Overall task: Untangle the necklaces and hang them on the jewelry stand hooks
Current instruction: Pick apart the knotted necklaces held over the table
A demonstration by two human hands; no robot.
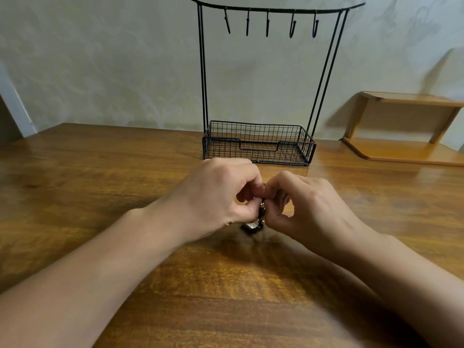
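left hand (221, 194): fingers curled, pinched on necklaces (259, 212) | right hand (308, 207): curled, pinched on same bundle | necklaces: held between hands, just above tabletop (100, 172) | jewelry stand (258, 144): beyond hands, hooks bare

We see a glossy brown wooden table (105, 177) with strong grain running under both hands. Just beyond the hands stands a black wire jewelry stand (258, 144) (its mesh basket base rests flat on the wood). Farther off, beyond the right hand, a small light-wood two-tier shelf (401, 149) sits at the table's back edge against the wall.
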